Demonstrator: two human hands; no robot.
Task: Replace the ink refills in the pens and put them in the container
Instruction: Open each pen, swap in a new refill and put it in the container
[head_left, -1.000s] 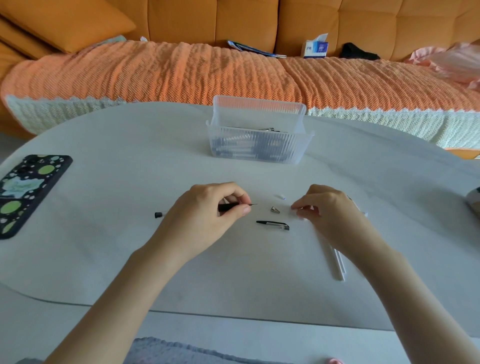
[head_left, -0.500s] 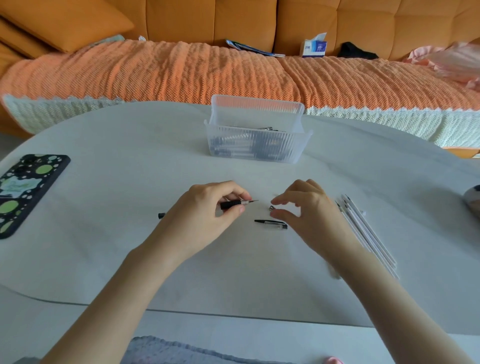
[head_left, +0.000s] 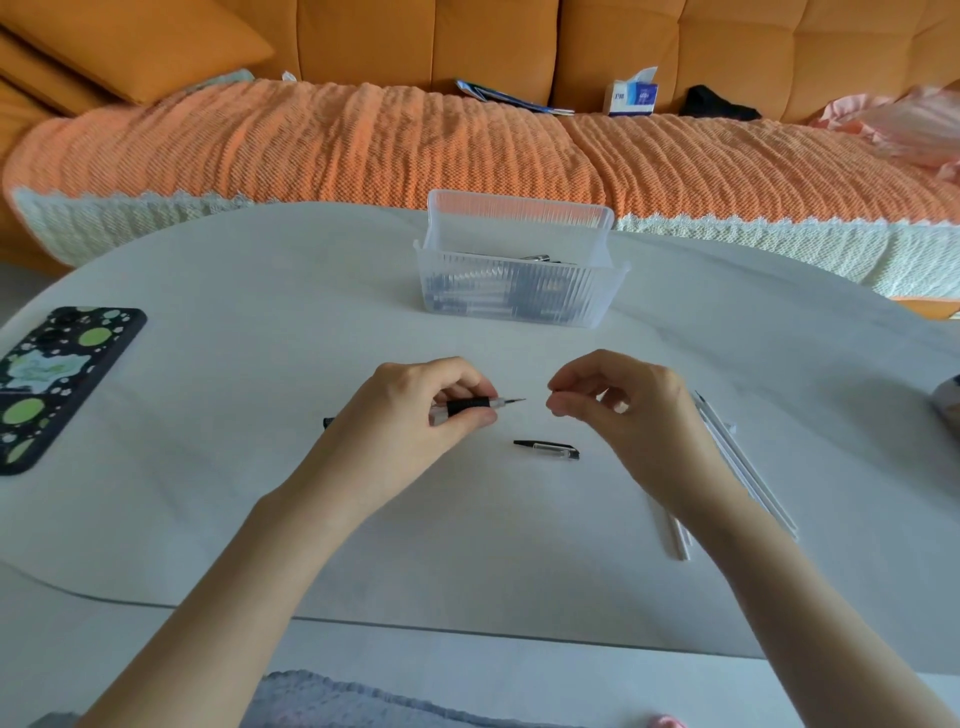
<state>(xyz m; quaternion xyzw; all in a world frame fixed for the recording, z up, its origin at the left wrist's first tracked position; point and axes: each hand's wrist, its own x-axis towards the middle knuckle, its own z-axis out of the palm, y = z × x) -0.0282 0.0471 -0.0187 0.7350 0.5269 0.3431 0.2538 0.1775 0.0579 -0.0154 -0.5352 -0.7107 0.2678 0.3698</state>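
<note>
Center frame, over the table (head_left: 218, 395), my left hand (head_left: 415, 415) grips a pen (head_left: 467, 404) and my right hand (head_left: 634, 410) pinches shut just beside its tip.

My left fingers and thumb curl round the pen's black grip, with the bare point aimed toward the right of the frame and the back end poking out on the left of my hand. My right thumb and forefinger are pressed together, narrow, close to the point but not touching it; I cannot tell whether anything tiny sits between them. A clip piece (head_left: 546, 449) lies flat just below the gap between my hands. White refills (head_left: 740, 460) lie at right, partly under my forearm. The clear container (head_left: 519, 301), upper center, holds pens. A phone (head_left: 57, 384) lies at the left edge.
</note>
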